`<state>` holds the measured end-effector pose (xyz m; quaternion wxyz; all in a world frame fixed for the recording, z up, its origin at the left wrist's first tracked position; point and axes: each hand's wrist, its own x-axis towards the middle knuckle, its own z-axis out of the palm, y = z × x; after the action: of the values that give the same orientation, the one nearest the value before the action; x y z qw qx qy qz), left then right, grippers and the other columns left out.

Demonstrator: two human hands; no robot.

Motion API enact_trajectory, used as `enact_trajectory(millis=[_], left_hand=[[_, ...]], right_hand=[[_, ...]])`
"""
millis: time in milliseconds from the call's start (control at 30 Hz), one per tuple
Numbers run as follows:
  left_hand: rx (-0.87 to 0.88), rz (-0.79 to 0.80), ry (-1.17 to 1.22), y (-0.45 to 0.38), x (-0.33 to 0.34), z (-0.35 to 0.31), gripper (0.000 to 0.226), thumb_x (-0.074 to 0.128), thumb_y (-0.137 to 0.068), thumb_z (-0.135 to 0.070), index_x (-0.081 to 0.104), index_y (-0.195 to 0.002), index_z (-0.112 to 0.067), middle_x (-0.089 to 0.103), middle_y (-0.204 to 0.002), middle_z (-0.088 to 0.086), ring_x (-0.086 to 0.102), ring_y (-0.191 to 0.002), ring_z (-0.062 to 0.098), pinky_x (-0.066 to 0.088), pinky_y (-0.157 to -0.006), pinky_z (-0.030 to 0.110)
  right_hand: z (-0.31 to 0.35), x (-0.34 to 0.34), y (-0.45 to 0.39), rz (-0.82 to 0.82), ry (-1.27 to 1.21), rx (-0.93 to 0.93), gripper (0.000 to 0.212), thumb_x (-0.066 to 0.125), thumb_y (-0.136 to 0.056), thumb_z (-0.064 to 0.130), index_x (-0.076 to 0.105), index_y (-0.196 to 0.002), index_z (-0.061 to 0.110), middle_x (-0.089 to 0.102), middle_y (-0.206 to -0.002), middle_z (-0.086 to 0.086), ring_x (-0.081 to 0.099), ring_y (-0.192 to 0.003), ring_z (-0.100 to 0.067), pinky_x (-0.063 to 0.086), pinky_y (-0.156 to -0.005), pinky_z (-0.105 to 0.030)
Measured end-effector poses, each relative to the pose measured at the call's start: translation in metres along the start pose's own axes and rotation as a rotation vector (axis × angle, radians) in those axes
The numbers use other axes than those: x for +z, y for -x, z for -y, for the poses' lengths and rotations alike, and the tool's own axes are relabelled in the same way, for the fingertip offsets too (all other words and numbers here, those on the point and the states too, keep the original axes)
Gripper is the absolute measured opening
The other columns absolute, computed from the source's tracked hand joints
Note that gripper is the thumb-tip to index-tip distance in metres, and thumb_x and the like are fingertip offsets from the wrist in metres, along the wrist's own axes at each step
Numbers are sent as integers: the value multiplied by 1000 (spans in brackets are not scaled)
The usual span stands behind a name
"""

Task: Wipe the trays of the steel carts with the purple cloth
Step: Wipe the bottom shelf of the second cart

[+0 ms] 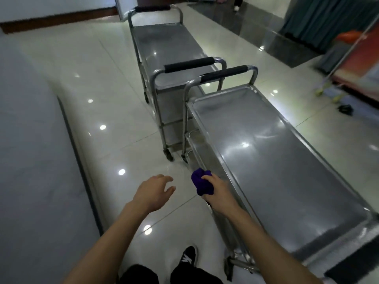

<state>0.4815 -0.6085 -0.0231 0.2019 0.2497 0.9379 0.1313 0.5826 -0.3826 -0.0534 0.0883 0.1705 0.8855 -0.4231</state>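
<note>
Nearest the camera, the person's right hand [213, 186] is closed around the purple cloth [202, 184], which is bunched into a ball just outside the long left rim of the near cart [207, 111], a little below the level of its top tray [272, 160]. The left hand [154, 191] hangs over the floor tiles [114, 148] with fingers loosely spread and nothing in it. The cloth looks soft, light and limp, so it should fold to whatever shape the palm gives it; it likely wipes better spread flat under the fingers than kept balled, and it needs no careful grip. The top tray is bare polished steel with a raised lip all around, probably slick under the cloth, and that lip is an edge the knuckles could catch and a corner where dirt would collect. The cart stands on small wheels, so a hard push may roll it; the free hand could steady the rim or the padded handle [224, 73] at its far end. A lower tray [195, 140] shows beneath the left rim, with tighter room for an arm to reach in. To the person's left the open floor runs up to a grey raised ledge [37, 160], leaving space to step along the cart. Farther on, a second cart [176, 44] stands end to end with the first, its handles close to the near cart's handle, and open floor lies on both sides of it.
</note>
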Motion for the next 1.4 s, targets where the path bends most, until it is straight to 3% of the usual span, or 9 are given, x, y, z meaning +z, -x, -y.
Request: enact_trajectory(millis=[200,367,567,867,933,1033,1233,1400], left_hand=[[158,89,-41,-79,-13,-3,47,48,-100,-51,54,-141,-29,58,-138,-5,56,-122,15,47,-100,34],[326,182,-93,-155,-22,8,47,48,-101,-50,53,-141,-27,56,-142,-4,53,-127,16,45,-103,34],[526,350,-162,-249,-41,56,46,48,-100,-48,54,-141,-27,57,-141,-4,52,-129,18,44,-103,34],[647,552,-197,-304,-36,82,45,51,-100,-45,55,-141,-26,58,-138,-1,55,-124,19,44,-100,33],[665,568,-215,-313,-27,81,45,52,-99,-45,55,-140,-26,59,-137,-1,55,-123,19,45,-99,34],[674,559,-238,-321,-13,83,44,52,-99,-45,56,-139,-25,59,-137,-1,55,-124,20,44,-100,34],[720,575,-332,-346,25,91,45,51,-100,-45,55,-140,-25,59,-138,-1,55,-124,20,46,-100,37],[785,555,-341,-392,84,88,44,52,-99,-44,56,-139,-24,60,-138,3,56,-125,25,47,-101,42]], right_hand=[[-4,-2,-21,-74,-17,109,65,75,-82,12,53,-141,25,46,-145,6,48,-127,-14,46,-107,-34],[-5,14,-50,-164,-52,246,63,75,-84,7,53,-142,20,44,-148,5,44,-123,-6,38,-103,-17],[28,51,-107,-291,-109,472,64,73,-87,7,49,-146,15,38,-155,-3,40,-140,-22,35,-116,-32],[52,119,-133,-352,-229,709,66,76,-84,14,50,-144,19,45,-150,-6,46,-134,-23,38,-110,-30],[42,129,-134,-411,-281,729,64,76,-83,9,52,-142,16,47,-147,-7,47,-133,-24,40,-109,-30],[24,139,-132,-510,-383,754,62,75,-85,5,53,-142,15,49,-143,-5,48,-122,-14,37,-98,-12],[-17,156,-140,-683,-472,759,60,73,-85,1,53,-140,14,52,-139,-7,52,-123,-27,47,-104,-44],[-81,175,-170,-806,-405,814,65,73,-88,5,47,-147,16,38,-155,-12,46,-134,-27,39,-107,-29]])
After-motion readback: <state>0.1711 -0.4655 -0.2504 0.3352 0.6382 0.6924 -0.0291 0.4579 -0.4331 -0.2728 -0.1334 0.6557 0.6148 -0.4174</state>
